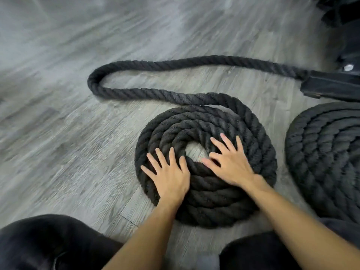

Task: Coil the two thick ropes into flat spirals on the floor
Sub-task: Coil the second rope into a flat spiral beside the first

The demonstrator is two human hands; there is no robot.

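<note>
Partly coiled rope (pixel 204 121): a thick black twisted rope is wound in a flat spiral of several turns on the floor, just beyond the knees, with a small gap of bare floor left at its centre.
Loose length (pixel 155 63): the outermost turn is seen leaving the spiral on its far side; it runs left, bends back in a hairpin, then runs right across the far part of the scene.
Black sleeve (pixel 331 86): the loose length is seen entering it at the far right; what lies beyond the frame edge cannot be told.
Second coil (pixel 327 156): another flat spiral of the same kind of rope is laid to the right, close beside the first but apart from it, and is cut by the frame edge.
Left hand (pixel 169 176): laid flat on the near-left turns of the spiral, fingers straight and spread; nothing is gripped.
Right hand (pixel 231 164): laid flat on the turns just right of the central gap, fingers straight and spread, thumb toward the gap; nothing is gripped.
Hands together: kept apart, both palms down on the same spiral.
Floor (pixel 78 133): grey wood-grain planks.
Knees (pixel 48 244): dark-clad, seen at the near edge on either side of the forearms.
</note>
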